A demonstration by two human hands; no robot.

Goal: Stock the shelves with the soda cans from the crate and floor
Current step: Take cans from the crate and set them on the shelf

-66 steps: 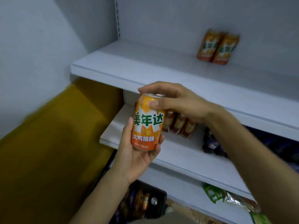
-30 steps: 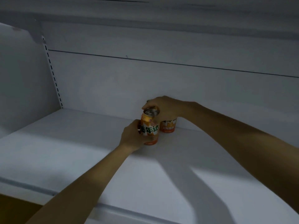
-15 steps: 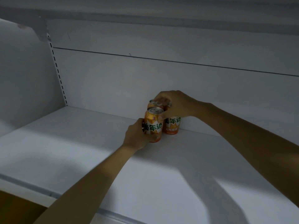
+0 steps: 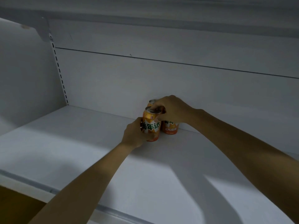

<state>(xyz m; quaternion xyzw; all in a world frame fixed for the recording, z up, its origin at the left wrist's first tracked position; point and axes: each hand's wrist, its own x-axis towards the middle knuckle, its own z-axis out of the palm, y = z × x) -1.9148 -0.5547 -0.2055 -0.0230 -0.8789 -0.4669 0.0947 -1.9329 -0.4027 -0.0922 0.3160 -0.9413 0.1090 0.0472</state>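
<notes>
An orange soda can (image 4: 152,122) with green characters stands upright on the white shelf (image 4: 80,143), near the back wall. My left hand (image 4: 135,135) grips its lower left side. My right hand (image 4: 171,109) reaches over from the right, its fingers curled on the can's top rim. Behind it to the right stands a second orange can (image 4: 171,129), partly covered by my right hand. The silver top of a third can (image 4: 152,101) shows just behind the front one.
The shelf's back panel (image 4: 161,78) rises right behind the cans. A slotted upright rail (image 4: 60,73) runs down the left corner. Another shelf's underside (image 4: 145,7) hangs overhead. A brownish-yellow surface (image 4: 14,206) shows below the shelf's front edge at the lower left.
Between 2.2 s ago and 1.0 s ago, both hands carried the can from chest height onto the upper shelf beside the other cans. Since half a second ago it has hardly moved, and both hands remain on it.
</notes>
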